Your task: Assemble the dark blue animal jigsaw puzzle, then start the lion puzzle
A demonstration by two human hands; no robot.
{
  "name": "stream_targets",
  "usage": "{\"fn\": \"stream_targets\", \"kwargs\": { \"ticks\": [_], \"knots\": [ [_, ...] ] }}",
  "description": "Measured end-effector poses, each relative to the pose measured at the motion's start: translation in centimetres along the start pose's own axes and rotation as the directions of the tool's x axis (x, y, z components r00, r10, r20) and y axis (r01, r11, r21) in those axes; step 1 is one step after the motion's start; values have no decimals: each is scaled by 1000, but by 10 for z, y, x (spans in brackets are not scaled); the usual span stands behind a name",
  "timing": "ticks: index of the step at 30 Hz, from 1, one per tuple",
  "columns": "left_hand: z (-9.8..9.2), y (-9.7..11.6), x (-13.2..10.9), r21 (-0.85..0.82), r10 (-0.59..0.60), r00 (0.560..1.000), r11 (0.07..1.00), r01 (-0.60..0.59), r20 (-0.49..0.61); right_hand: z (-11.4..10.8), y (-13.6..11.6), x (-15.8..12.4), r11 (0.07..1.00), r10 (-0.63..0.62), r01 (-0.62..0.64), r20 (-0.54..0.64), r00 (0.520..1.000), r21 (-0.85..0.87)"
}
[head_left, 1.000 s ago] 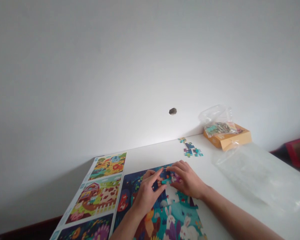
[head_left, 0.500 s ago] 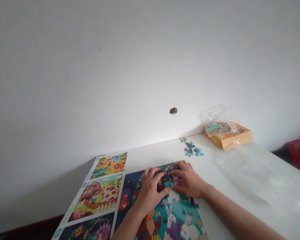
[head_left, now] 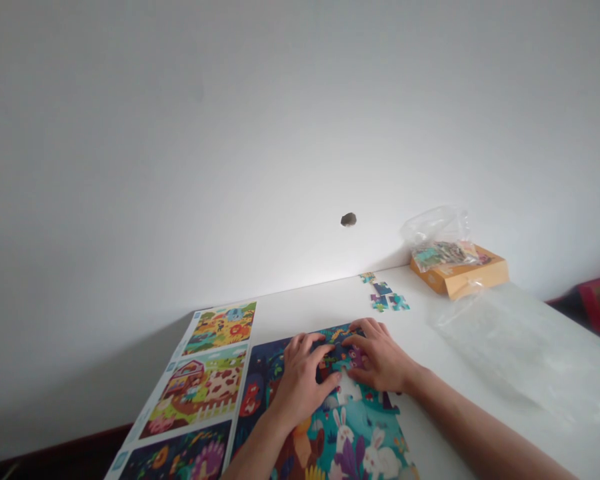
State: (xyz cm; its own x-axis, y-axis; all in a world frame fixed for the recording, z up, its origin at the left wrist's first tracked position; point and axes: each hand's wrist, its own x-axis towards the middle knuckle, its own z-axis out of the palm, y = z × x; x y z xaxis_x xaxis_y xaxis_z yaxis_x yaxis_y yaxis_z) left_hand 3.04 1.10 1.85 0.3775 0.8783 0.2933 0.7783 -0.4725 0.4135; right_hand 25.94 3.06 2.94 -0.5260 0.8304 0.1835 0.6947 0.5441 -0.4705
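Observation:
A colourful jigsaw puzzle (head_left: 350,433) with white rabbits lies partly assembled on the white table (head_left: 430,347). Both hands rest on its far part. My left hand (head_left: 303,377) lies flat on the dark blue area, fingers stretched toward the right. My right hand (head_left: 377,360) lies beside it, fingers bent over a small teal and purple puzzle piece (head_left: 344,362) between the two hands. The fingertips of both hands press on this piece. A white gap shows in the puzzle just below them.
A printed sheet (head_left: 200,387) with several farm and animal pictures lies left of the puzzle. Loose puzzle pieces (head_left: 387,300) sit further back. An orange box (head_left: 467,277) with a clear bag (head_left: 437,240) of pieces stands at the back right. A clear plastic sheet (head_left: 525,347) lies right.
My left index finger, pointing a second ago, has come down flat. Both hands have settled lower onto the puzzle, pressing the small piece down.

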Motion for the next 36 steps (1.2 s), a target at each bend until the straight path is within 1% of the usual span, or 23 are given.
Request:
{"fn": "stream_targets", "kwargs": {
  "ticks": [6, 18, 31, 36],
  "knots": [
    [1, 0, 0, 5, 6, 1000, 1000, -6, -6, -3, -2, 0, 1000, -20, 20, -13, 1000, 11],
    [-3, 4, 0, 7, -5, 1000, 1000, 5, 19, -1, -2, 0, 1000, -9, 10, -32, 999, 11],
    [-1, 3, 1, 6, 11, 1000, 1000, -11, -10, -2, -3, -1, 1000, -2, 1, -27, 1000, -16],
    [-2, 3, 1, 4, 13, 1000, 1000, -13, -4, -2, -5, 0, 1000, 1, -2, -25, 1000, -21]
  ]
}}
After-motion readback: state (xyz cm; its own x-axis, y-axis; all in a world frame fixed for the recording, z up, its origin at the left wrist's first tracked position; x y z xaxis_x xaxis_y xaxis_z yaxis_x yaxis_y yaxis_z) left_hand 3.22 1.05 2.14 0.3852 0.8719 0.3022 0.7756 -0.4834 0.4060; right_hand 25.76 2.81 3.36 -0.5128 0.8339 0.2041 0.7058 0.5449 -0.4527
